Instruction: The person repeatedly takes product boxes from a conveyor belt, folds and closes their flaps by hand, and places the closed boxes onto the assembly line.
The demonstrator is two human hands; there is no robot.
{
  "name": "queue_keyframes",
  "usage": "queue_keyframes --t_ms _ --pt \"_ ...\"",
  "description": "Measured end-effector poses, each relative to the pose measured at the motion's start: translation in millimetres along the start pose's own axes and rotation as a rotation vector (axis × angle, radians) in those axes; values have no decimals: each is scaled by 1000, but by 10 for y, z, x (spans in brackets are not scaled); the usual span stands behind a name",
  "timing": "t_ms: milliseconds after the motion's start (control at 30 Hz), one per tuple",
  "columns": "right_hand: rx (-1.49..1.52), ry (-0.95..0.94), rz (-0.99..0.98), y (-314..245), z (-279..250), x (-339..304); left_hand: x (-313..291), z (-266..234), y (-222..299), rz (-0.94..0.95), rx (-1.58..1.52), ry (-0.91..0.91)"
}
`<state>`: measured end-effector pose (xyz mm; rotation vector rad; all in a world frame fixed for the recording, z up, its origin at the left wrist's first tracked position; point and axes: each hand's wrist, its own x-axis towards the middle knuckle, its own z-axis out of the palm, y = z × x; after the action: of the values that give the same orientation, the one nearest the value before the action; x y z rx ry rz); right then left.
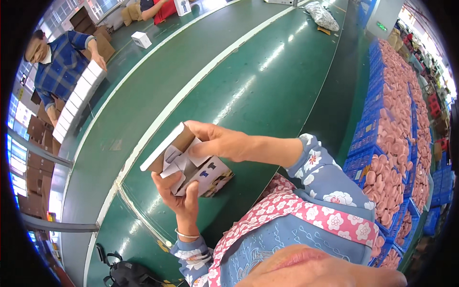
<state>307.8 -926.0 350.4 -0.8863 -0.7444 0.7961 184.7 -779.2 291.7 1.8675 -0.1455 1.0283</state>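
Note:
A small white carton (pixel 215 176) with printed pictures on its side is tilted over the green bench, its lid raised and its brown inner side showing. My left hand (pixel 179 200) grips the carton's near end, with the thumb on the side wall and the fingers at the flap. From the right, my right hand (pixel 217 143) reaches across the top. Its thumb presses down inside the opening by the white inner flaps, while its fingers are behind the raised lid. What lies inside the carton is hidden by the flaps and my thumb.
Green bench (pixel 267 91) runs beside a conveyor (pixel 158 86). A black bag (pixel 129 273) lies at the lower left. Blue crates (pixel 356 165) of pink round parts are stacked right. Across the conveyor, a person (pixel 64 67) holds a row of white boxes (pixel 79 98).

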Motion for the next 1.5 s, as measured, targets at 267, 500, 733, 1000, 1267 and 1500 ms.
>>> queue_keyframes --t_ms 267,500,733,1000,1267,1500 --pt "-620 -648 -298 -321 -423 269 121 103 -183 16 -164 33" --pt "-1231 -428 -523 -263 -51 97 209 124 -25 17 182 52" --pt "-1225 -316 -579 -201 -80 55 300 168 -2 36 -42 -21" --pt "-994 -459 -495 -323 -169 149 203 280 -40 -23 -67 76" --pt "-1319 -463 -707 -284 -193 74 230 347 -35 -56 8 128" --pt "-1375 -317 -868 -95 -100 -4 262 298 19 -93 -62 108"
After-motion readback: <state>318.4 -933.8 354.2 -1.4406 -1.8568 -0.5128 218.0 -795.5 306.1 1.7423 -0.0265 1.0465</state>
